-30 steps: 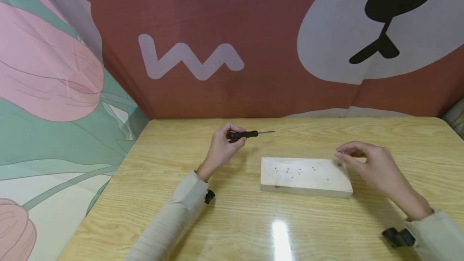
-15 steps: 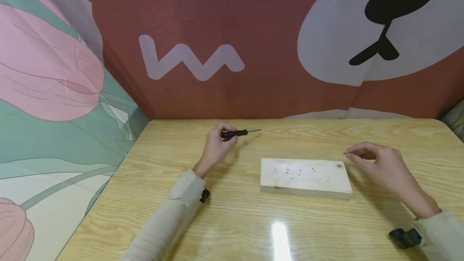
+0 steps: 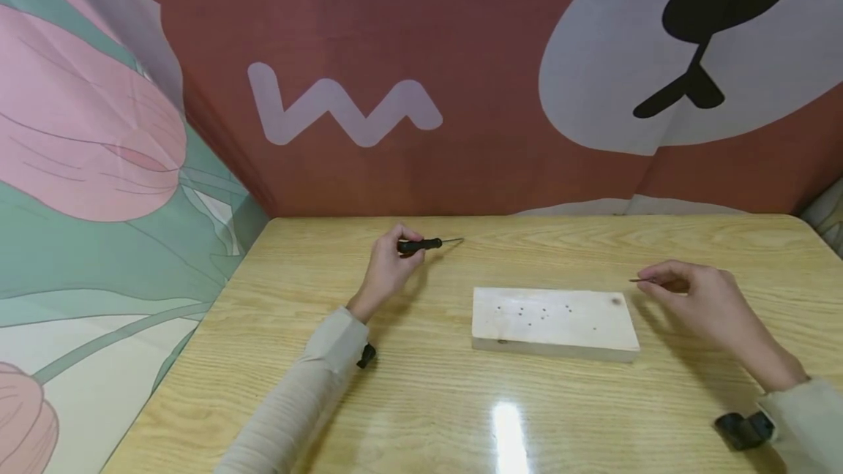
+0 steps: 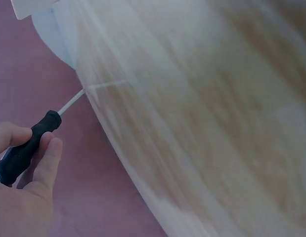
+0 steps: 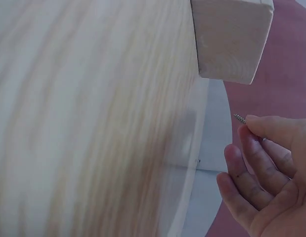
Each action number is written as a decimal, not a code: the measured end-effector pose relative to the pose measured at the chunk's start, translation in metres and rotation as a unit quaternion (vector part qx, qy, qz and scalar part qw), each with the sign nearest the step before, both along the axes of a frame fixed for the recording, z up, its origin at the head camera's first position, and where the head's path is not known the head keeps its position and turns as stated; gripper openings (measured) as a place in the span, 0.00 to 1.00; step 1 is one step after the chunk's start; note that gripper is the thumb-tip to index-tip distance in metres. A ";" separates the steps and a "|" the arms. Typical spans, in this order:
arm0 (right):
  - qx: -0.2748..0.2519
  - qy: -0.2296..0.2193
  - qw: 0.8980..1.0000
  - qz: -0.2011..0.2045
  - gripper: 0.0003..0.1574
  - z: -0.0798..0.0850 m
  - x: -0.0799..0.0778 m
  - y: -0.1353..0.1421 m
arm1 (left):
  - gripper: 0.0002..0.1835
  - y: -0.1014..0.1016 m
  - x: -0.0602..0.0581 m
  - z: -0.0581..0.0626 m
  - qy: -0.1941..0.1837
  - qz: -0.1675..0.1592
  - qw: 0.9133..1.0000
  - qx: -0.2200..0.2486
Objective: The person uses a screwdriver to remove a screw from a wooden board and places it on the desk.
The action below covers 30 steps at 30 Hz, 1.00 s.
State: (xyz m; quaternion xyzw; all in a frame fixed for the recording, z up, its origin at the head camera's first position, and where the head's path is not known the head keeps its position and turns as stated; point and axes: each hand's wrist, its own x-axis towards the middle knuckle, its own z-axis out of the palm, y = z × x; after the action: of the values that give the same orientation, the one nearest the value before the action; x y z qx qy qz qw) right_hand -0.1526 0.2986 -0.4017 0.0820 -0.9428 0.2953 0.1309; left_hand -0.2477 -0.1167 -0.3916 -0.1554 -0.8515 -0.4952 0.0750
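Note:
My left hand (image 3: 388, 262) holds a screwdriver (image 3: 431, 243) by its black handle, raised above the far part of the table. Its thin metal shaft points right, and in the left wrist view fingers and thumb wrap the screwdriver's handle (image 4: 31, 145). Off the right end of a pale wooden block (image 3: 563, 342), my right hand (image 3: 711, 309) pinches a small screw (image 5: 239, 118) between thumb and index finger. The screw's threaded tip sticks out to the left, while its head is hidden in the fingers. Several small dark holes or spots dot the block's top; neither hand touches it.
The block lies flat on a wood-grain table (image 3: 421, 401), right of the middle. A printed fabric backdrop (image 3: 487, 167) rises behind the table's far edge, with another flowered one (image 3: 85, 240) along the left. Small black devices (image 3: 744, 430) are worn at both wrists.
My left hand has drawn to the left with the screwdriver. The right hand has shifted right, away from the block's end, taking the screw with it. The block stays put.

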 end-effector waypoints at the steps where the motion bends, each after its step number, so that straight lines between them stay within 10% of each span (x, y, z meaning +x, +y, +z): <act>1: 0.001 0.000 1.000 0.001 0.08 0.000 0.000 0.000 | 0.09 -0.001 -0.001 -0.002 0.002 0.002 1.000 -0.005; 30: 0.068 -0.051 0.996 0.010 0.07 -0.005 -0.005 0.013 | 0.14 -0.011 -0.004 -0.005 0.030 0.005 0.991 -0.131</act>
State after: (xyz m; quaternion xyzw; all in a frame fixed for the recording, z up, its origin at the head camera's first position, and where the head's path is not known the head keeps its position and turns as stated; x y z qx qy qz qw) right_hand -0.1579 0.3117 -0.4066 0.0852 -0.9652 0.2360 0.0739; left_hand -0.2514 -0.1282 -0.3964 -0.1743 -0.9070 -0.3744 0.0822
